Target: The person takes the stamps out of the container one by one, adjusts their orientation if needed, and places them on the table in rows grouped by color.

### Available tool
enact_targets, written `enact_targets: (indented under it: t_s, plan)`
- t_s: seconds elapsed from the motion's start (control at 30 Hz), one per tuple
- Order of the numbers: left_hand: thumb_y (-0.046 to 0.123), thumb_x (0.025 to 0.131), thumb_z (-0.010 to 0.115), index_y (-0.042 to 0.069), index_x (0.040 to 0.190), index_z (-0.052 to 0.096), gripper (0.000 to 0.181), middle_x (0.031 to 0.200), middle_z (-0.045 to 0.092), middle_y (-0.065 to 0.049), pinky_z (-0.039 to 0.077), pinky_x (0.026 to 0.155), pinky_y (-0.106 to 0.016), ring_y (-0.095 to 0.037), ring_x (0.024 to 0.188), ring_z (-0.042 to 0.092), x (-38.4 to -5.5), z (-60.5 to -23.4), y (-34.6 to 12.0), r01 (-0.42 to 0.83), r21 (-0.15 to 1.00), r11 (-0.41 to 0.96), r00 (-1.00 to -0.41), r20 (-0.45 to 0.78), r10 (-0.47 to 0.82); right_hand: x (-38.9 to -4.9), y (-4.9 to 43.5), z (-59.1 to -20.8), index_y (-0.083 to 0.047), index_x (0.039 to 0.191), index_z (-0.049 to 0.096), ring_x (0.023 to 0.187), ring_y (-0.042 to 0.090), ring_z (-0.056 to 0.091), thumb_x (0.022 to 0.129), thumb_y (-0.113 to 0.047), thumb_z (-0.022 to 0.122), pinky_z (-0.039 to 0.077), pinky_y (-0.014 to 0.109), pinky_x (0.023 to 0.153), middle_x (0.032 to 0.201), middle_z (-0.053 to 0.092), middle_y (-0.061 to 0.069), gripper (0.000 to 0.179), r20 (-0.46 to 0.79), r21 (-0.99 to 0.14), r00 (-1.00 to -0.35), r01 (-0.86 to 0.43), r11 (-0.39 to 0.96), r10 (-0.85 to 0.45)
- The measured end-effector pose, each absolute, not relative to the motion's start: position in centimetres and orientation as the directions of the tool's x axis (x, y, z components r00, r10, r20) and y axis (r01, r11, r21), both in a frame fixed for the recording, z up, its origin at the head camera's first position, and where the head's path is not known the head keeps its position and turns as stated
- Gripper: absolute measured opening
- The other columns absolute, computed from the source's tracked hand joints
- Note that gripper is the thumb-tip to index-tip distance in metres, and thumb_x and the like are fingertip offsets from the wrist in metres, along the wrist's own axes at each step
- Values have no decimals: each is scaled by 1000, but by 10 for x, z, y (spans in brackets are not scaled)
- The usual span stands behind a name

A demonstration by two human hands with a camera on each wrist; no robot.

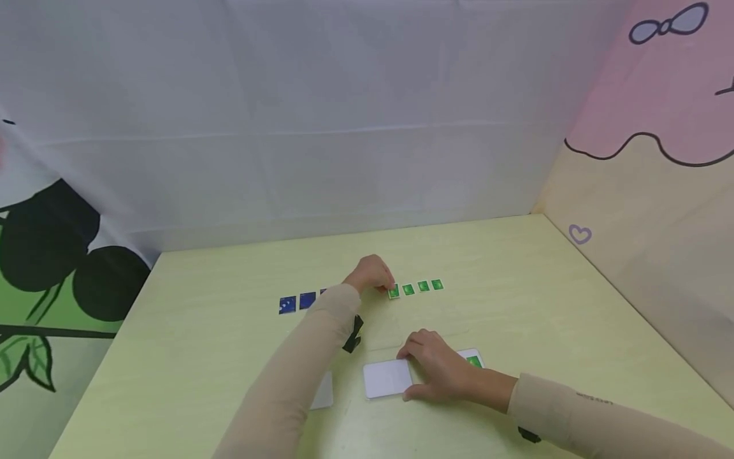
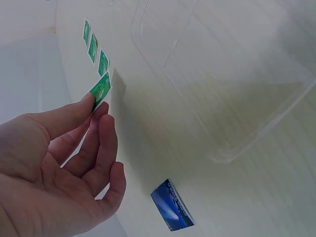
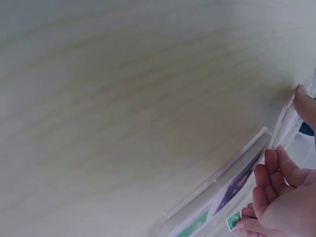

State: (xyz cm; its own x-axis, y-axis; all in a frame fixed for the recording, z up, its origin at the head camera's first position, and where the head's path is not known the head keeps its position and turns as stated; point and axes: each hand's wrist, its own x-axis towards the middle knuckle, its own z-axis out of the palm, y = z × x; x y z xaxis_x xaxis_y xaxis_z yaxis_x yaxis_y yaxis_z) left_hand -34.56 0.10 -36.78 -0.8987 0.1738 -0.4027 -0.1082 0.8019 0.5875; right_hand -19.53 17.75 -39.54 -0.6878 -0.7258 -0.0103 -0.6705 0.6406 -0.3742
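Observation:
In the head view, my left hand (image 1: 371, 274) pinches a small green stamp (image 1: 394, 291) at the left end of a row of green stamps (image 1: 423, 285). The left wrist view shows this pinched stamp (image 2: 101, 91) tilted between thumb and fingertips, with a blue stamp (image 2: 172, 205) lying nearby. Nearer to me, my right hand (image 1: 438, 368) holds a flat white card (image 1: 387, 378) at its right end, thumb at the near corner and fingers at the far one. Clear plastic edges border it in the right wrist view.
Blue stamps (image 1: 287, 305) lie in a row at the left, partly behind the left arm. Another white card (image 1: 323, 392) is half hidden by that sleeve. A white-bordered green card (image 1: 473, 358) lies behind the right wrist. A clear plastic tray (image 2: 224, 158) is on the table.

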Motion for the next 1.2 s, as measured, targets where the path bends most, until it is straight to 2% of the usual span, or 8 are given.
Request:
enact_targets:
  t_s: [0.13,0.3,0.53,0.67,0.8,1.0,1.1,1.2]
  plan:
    - [10,83,72,1,89,75,11,65,63,0,53,68,-23,-8,58,56,-346,-369,4,-69,555,829,-903,-389,185,-195,178,-395,-11,112,64,103,12,50,73,-44,80,42,34,96,107,60,-3,53,-19,-382,-689,-665,642,-724]
    - [12,84,70,3,82,76,11,64,63,-2,40,54,-18,-13,61,58,-347,-372,6,-43,500,865,-912,-373,171,-195,177,-395,-11,111,64,103,13,50,73,-44,80,41,34,96,107,61,-3,52,-2,-370,-684,-677,636,-729]
    - [15,84,70,5,73,74,15,60,59,-1,38,53,-20,-14,61,56,-346,-377,6,-42,446,894,-917,-373,143,-194,177,-395,-11,111,64,104,13,51,73,-43,81,41,35,97,107,61,-3,53,-12,-370,-688,-671,643,-726]
    - [17,84,70,8,65,67,21,57,53,1,36,52,-22,-14,60,52,-346,-377,7,-53,424,904,-919,-375,121,-193,176,-395,-11,111,64,103,12,51,72,-43,81,42,34,96,107,61,-3,53,-9,-368,-686,-674,640,-728]
    - [22,83,71,11,65,62,23,65,53,2,38,54,-24,-13,62,47,-343,-376,7,-31,372,928,-933,-344,106,-192,176,-394,-11,110,64,103,13,50,72,-43,81,41,34,97,107,61,-3,52,-7,-373,-690,-670,642,-724]
    - [26,83,73,10,76,65,20,85,67,-3,49,68,-31,-13,66,46,-340,-376,8,-7,302,953,-951,-296,87,-193,175,-394,-11,110,64,103,13,50,73,-43,81,41,34,97,107,61,-3,52,-2,-374,-689,-672,639,-725]
    - [28,82,74,10,78,64,21,87,67,-2,52,75,-35,-13,68,47,-340,-377,7,-14,280,960,-955,-289,71,-194,174,-395,-11,110,64,103,13,50,73,-43,81,42,34,96,107,61,-3,52,-10,-376,-687,-671,640,-726]
    - [29,81,75,10,78,63,23,84,65,-1,52,76,-35,-13,68,48,-340,-379,6,-16,269,963,-957,-283,63,-194,173,-396,-11,111,64,103,12,50,73,-43,80,42,34,96,107,61,-3,53,-22,-378,-687,-666,642,-726]
